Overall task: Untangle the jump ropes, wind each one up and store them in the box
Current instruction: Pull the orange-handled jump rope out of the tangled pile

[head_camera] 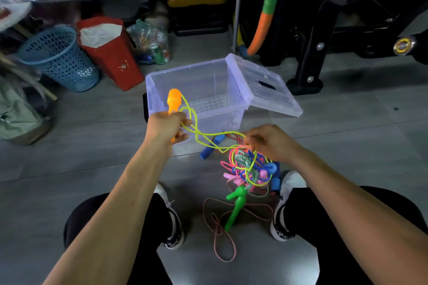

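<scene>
My left hand grips an orange jump-rope handle, raised in front of the clear plastic box. A yellow-green cord runs from that handle to my right hand, which pinches it above a hanging tangle of ropes in pink, blue, teal and yellow. A green handle dangles below the tangle. A blue handle lies on the floor by the box. A red-white braided rope loops on the floor between my feet.
The box's lid leans open on its right side. A blue mesh basket, a red bag and a grey-green bag stand at left. Black gym equipment fills the back right. My shoes flank the ropes.
</scene>
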### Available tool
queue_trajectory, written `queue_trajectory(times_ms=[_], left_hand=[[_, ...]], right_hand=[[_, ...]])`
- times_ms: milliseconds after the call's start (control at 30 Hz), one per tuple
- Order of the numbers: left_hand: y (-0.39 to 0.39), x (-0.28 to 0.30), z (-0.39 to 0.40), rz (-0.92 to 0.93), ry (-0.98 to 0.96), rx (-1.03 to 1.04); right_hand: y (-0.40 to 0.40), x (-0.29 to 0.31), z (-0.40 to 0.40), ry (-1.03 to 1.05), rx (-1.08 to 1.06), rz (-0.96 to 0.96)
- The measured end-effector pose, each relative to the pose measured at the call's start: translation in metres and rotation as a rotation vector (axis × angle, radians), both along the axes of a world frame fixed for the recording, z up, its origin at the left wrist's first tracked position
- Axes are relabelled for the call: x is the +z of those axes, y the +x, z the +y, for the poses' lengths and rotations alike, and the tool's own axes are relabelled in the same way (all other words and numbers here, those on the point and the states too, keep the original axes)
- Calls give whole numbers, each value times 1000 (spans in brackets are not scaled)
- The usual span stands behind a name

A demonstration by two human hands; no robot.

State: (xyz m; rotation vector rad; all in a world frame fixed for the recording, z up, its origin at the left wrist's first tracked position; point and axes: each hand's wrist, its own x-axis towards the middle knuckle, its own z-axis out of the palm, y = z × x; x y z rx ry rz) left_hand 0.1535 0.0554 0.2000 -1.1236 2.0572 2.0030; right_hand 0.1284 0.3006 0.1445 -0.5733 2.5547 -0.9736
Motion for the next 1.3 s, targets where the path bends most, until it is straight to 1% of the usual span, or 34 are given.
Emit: queue_trajectory(times_ms=[67, 100, 133, 167, 200, 233, 267, 300, 333, 367, 433, 500, 567, 633, 667, 800, 900, 967, 1067, 1167, 1233, 1300], left_hand=[[4, -6, -6, -111, -384, -163], [6, -7, -5, -127, -582, -242], [9, -7, -2, -96, -733, -298], [12, -5, 5, -16, -803, -322], [15, -1, 13, 76, -778, -343], [18, 2, 22, 164, -662, -373], [20, 6, 31, 227, -503, -422], [22, 10, 39, 250, -351, -487], [23, 11, 43, 235, -255, -558], [23, 11, 46, 201, -226, -636], [22, 8, 47, 124, -285, -751], [20, 6, 45, 77, -341, -787], [19, 7, 44, 84, -293, -744], [19, 9, 44, 118, -162, -684], [20, 10, 44, 135, -101, -662], [24, 10, 43, 148, 53, -594], [26, 11, 41, 171, 137, -557], [27, 12, 38, 174, 188, -540], [25, 11, 31, 157, 213, -447], [19, 7, 18, 118, 196, -299], [16, 3, 11, 80, 149, -257], [16, -2, 10, 46, 51, -284]], right_hand=[[1, 12, 3, -82, -35, 24], [2, 17, 3, -114, -38, 39], [4, 21, 3, -139, -36, 49], [5, 24, 3, -158, -33, 48], [7, 25, 2, -178, -32, 33], [8, 27, 0, -197, -26, 19], [9, 28, -2, -208, -12, 6], [10, 30, -4, -211, 9, -6], [11, 32, -6, -215, 28, -21], [12, 34, -8, -218, 39, -34], [13, 37, -10, -226, 43, -46], [14, 38, -10, -240, 31, -60], [15, 37, -10, -274, 6, -130], [16, 30, -12, -272, 17, -222], [17, 26, -13, -238, 47, -235], [22, 12, -21, -83, 154, -144], [21, 2, -25, -65, 169, -63], [18, -4, -26, -80, 130, -24], [16, -8, -27, -73, 71, 10], [12, -11, -22, -153, -31, -39], [9, -10, -19, -215, -81, -45], [6, -5, -17, -243, -122, -80]])
